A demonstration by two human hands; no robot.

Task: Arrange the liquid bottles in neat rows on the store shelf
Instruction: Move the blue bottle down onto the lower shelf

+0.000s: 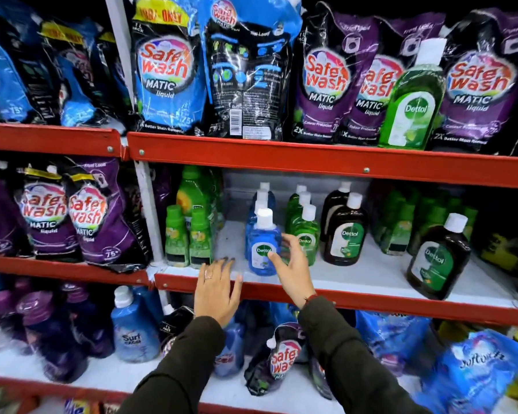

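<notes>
While right hand touches blue Dettol bottle, fingers spread, unclosed | left hand flat, fingers wide, on shelf edge

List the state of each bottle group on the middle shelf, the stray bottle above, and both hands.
Blue Dettol bottles: upright, capped, one row front to back.
Green Dettol bottles: upright, capped, in a row.
Brown Dettol bottles: upright, two in a row.
Lone brown bottle: upright, apart at the shelf front.
Large green Dettol bottle: upright among pouches on the top shelf.
Left hand: open, on the shelf edge.
Right hand: open, at the front blue bottle.
</notes>
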